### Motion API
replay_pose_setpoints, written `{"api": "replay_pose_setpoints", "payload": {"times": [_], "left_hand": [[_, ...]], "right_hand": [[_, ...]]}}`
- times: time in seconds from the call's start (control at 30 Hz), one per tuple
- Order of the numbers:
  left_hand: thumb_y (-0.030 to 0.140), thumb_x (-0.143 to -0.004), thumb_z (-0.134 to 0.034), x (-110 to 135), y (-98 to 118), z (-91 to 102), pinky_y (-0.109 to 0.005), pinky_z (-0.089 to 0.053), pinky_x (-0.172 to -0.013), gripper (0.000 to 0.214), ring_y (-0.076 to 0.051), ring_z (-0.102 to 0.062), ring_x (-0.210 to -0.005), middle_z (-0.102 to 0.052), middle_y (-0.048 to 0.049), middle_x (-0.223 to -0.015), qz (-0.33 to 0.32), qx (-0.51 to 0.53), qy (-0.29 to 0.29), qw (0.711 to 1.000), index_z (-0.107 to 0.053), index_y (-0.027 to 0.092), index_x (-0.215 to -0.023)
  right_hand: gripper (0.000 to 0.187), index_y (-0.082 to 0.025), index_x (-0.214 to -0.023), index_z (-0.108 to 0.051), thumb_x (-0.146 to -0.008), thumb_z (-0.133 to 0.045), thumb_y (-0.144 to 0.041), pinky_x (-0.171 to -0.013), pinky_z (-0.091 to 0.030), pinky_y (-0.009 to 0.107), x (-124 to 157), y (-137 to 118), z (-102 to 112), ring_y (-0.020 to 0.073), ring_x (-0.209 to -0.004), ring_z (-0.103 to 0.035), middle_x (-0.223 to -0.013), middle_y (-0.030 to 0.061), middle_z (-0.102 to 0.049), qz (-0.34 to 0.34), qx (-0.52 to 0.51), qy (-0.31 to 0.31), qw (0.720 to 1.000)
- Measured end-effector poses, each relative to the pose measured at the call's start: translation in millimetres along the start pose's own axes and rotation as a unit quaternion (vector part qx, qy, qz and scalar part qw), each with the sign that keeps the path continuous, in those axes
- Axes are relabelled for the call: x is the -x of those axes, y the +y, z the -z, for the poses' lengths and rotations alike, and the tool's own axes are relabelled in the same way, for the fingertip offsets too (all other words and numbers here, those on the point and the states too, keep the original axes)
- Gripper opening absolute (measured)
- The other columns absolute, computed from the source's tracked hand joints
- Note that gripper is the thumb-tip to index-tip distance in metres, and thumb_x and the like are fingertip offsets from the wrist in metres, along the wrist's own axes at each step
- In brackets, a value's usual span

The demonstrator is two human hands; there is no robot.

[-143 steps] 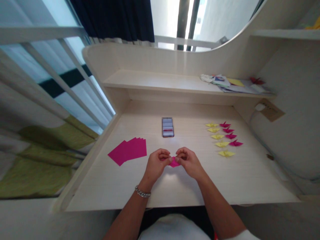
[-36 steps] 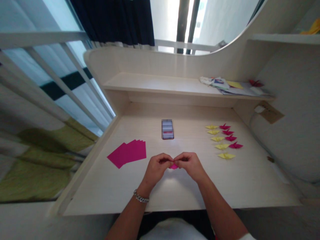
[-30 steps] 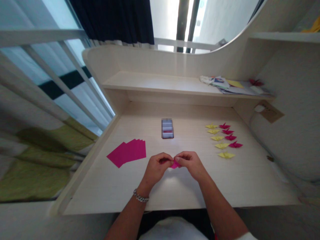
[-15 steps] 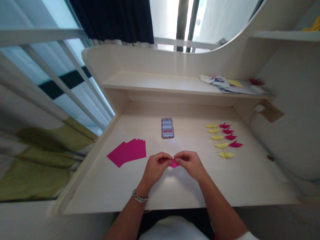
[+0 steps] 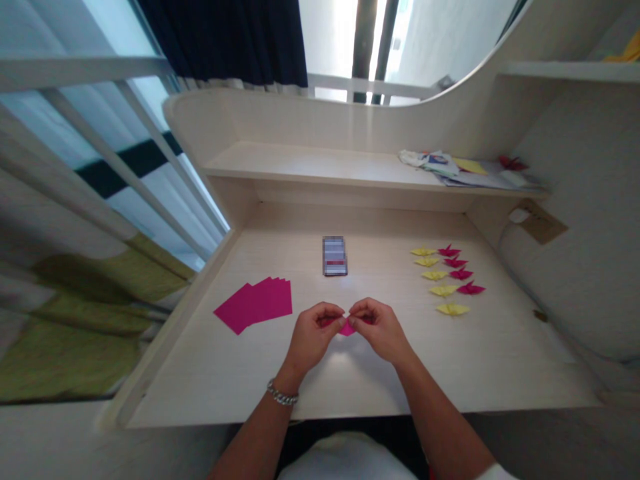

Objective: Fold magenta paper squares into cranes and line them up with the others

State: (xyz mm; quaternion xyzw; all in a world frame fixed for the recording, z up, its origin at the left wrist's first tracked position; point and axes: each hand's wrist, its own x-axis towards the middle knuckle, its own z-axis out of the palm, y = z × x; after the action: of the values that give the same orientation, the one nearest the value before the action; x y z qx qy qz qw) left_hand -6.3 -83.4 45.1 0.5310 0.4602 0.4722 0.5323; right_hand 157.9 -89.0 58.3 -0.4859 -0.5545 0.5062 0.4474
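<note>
A small folded piece of pink paper (image 5: 347, 328) is pinched between my two hands, low over the desk's front middle. My left hand (image 5: 313, 333), with a chain bracelet on its wrist, grips the paper's left side between thumb and fingers. On the right side my right hand (image 5: 376, 328) pinches it the same way. Fingers cover much of the paper, so its exact folds cannot be made out. Left of my hands lies a fanned stack of pink paper sheets (image 5: 257, 304).
Beyond my hands a phone (image 5: 335, 256) lies on the desk (image 5: 200, 380). To the right stand rows of folded paper birds, yellow ones (image 5: 443, 291) and pink ones (image 5: 471, 288). Papers (image 5: 470, 175) rest on the raised shelf (image 5: 300, 162). A cable (image 5: 530, 287) runs along the right wall.
My right hand has shifted very slightly, its fingers raised a little at the paper. Both hands still pinch the pink paper in nearly the same spot.
</note>
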Motion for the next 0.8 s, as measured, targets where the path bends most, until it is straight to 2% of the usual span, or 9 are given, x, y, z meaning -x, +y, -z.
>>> {"api": "replay_pose_setpoints", "payload": {"times": [0.17,0.37,0.5,0.67,0.8], "left_hand": [[0.022,-0.066,-0.073,-1.9,-2.1,0.1,-0.027,-0.053,-0.066,0.018,-0.016,-0.065,-0.069,-0.069,-0.0042,-0.077,0.006,0.007,0.018,1.0,-0.066,0.015,-0.08],[0.016,-0.064,-0.072,-4.6,-3.0,2.9,-0.026,-0.052,-0.063,0.021,-0.016,-0.065,-0.068,-0.069,-0.004,-0.074,0.023,0.0,-0.005,1.0,-0.065,0.015,-0.083],[0.014,-0.063,-0.071,-5.4,-3.2,4.1,-0.025,-0.05,-0.06,0.02,-0.015,-0.064,-0.063,-0.069,-0.0036,-0.07,0.05,0.005,-0.027,0.998,-0.066,0.014,-0.082],[0.021,-0.067,-0.071,-6.8,0.2,3.4,-0.024,-0.049,-0.059,0.029,-0.014,-0.063,-0.062,-0.069,-0.0033,-0.069,0.074,0.044,-0.03,0.996,-0.066,0.013,-0.095],[0.035,-0.074,-0.067,-6.6,1.1,-0.5,-0.03,-0.053,-0.069,0.045,-0.016,-0.066,-0.075,-0.071,-0.0076,-0.087,0.086,0.123,0.033,0.988,-0.057,0.016,-0.114]], "right_hand": [[0.011,-0.017,-0.08,-0.062,-0.069,-0.065,-0.017,-0.062,-0.049,0.026,-1.6,2.6,-3.0,0.0151,-0.065,-0.063,-0.07,0.0016,-0.068,0.009,-0.005,0.019,1.0],[0.02,-0.017,-0.09,-0.063,-0.07,-0.064,-0.019,-0.059,-0.047,0.025,-3.7,5.5,-0.7,0.0137,-0.061,-0.062,-0.069,0.001,-0.068,-0.014,-0.027,-0.042,0.999],[0.02,-0.017,-0.088,-0.062,-0.069,-0.066,-0.02,-0.052,-0.043,0.022,-3.5,10.7,-0.8,0.0119,-0.055,-0.059,-0.063,-0.0013,-0.065,-0.025,-0.045,-0.041,0.998],[0.019,-0.018,-0.084,-0.059,-0.067,-0.067,-0.019,-0.053,-0.043,0.023,-3.0,12.5,-2.2,0.0122,-0.055,-0.058,-0.062,-0.0021,-0.064,-0.024,-0.06,-0.011,0.998],[0.019,-0.019,-0.084,-0.058,-0.067,-0.067,-0.02,-0.056,-0.044,0.024,-6.1,10.7,-4.2,0.0131,-0.058,-0.059,-0.065,-0.001,-0.064,-0.007,-0.071,0.05,0.996]]}}
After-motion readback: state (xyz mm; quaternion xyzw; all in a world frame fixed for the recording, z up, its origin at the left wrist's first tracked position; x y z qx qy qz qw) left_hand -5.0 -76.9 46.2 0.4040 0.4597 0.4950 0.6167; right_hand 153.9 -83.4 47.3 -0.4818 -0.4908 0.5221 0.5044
